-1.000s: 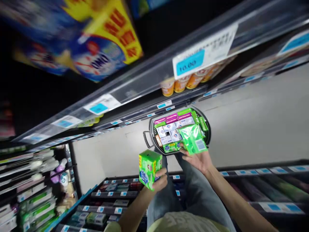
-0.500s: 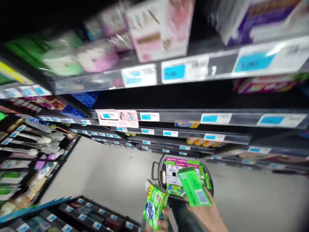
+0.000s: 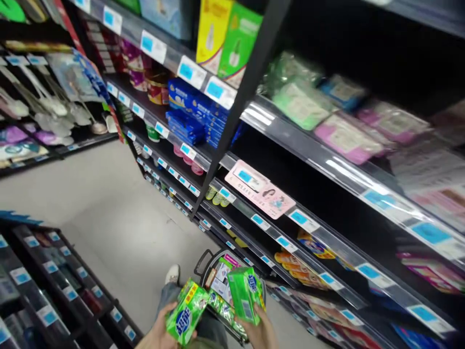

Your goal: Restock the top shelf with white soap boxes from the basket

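Observation:
My left hand (image 3: 160,328) is closed around a green soap pack (image 3: 188,312) with a blue-and-white logo and a yellow corner label. My right hand (image 3: 260,329) grips a second green soap pack (image 3: 244,295), tilted, with a pale printed panel low on its side. Both packs are held up at the bottom of the view, a gap between them. Below and behind them on the floor stands a round dark basket (image 3: 208,266), holding white boxes (image 3: 221,283), green packs (image 3: 222,307) and a magenta box (image 3: 231,260). My right hand and its pack hide part of the basket.
Tall black shelves (image 3: 250,87) run along the right, with price tags and a pink sign (image 3: 259,189). Blue boxes (image 3: 196,114) sit on the left bay. A low shelf unit (image 3: 54,286) is at lower left, beside the grey floor (image 3: 119,213). My shoe (image 3: 173,274) shows near the basket.
The view has swung left and tilted, so more of the left shelf bay shows. Both packs stay in my hands; the right one has turned, bringing its blue logo into view.

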Demonstrator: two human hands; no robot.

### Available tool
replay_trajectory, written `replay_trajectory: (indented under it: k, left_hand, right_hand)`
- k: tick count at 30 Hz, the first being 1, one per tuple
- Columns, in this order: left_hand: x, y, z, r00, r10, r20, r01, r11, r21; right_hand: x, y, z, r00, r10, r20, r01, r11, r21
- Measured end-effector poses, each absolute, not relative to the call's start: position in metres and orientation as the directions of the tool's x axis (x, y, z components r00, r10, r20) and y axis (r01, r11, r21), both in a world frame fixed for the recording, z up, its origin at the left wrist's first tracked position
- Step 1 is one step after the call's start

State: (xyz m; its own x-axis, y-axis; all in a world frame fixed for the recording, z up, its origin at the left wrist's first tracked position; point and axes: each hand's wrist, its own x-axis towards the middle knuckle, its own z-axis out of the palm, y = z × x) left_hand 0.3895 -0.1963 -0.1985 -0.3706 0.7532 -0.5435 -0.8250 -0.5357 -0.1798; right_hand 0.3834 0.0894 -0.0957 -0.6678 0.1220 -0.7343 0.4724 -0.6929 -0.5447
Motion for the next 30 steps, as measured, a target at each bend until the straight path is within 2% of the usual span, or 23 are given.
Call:
replay_trajectory:
  k: [3, 6, 9, 13, 18, 22, 25, 28, 30]
  left_hand:
    - [0.386, -0.232, -0.192, -0.343, 0.697, -0.629, -0.751, -0.606, -0.262]
    - [0.387, -0.256, -0.199, -0.339, 0.603, -0.722, -0.667, -0.695, -0.269]
    - [0.399, -0.265, -0.216, -0.279, 0.537, -0.796, -0.629, -0.728, -0.271]
    - [0.422, -0.261, -0.233, -0.296, 0.499, -0.814, -0.605, -0.758, -0.244]
    - [0.440, -0.249, -0.243, -0.308, 0.534, -0.788, -0.657, -0.718, -0.229]
    - [0.432, -0.248, -0.248, -0.314, 0.664, -0.679, -0.736, -0.622, -0.268]
    - [0.416, -0.249, -0.240, -0.295, 0.701, -0.649, -0.774, -0.574, -0.268]
    - [0.405, -0.247, -0.226, -0.325, 0.661, -0.677, -0.757, -0.611, -0.233]
    - [0.403, -0.245, -0.222, -0.361, 0.620, -0.696, -0.734, -0.650, -0.199]
  right_hand:
    - [0.351, 0.071, -0.086, -0.666, 0.112, -0.737, 0.542, -0.606, -0.582]
    - [0.321, 0.062, -0.078, -0.699, 0.131, -0.703, 0.559, -0.513, -0.651]
    - [0.290, 0.057, -0.069, -0.753, 0.198, -0.628, 0.514, -0.419, -0.748]
    - [0.247, 0.052, -0.054, -0.807, 0.280, -0.519, 0.434, -0.313, -0.844]
    - [0.210, 0.050, -0.033, -0.814, 0.300, -0.497, 0.414, -0.301, -0.859]
    - [0.200, 0.050, -0.021, -0.825, 0.278, -0.492, 0.416, -0.291, -0.862]
    - [0.197, 0.048, -0.018, -0.833, 0.273, -0.481, 0.421, -0.251, -0.872]
    - [0.195, 0.049, -0.019, -0.861, 0.347, -0.371, 0.371, -0.069, -0.926]
    - [0.194, 0.054, -0.022, -0.872, 0.467, -0.146, 0.276, 0.222, -0.935]
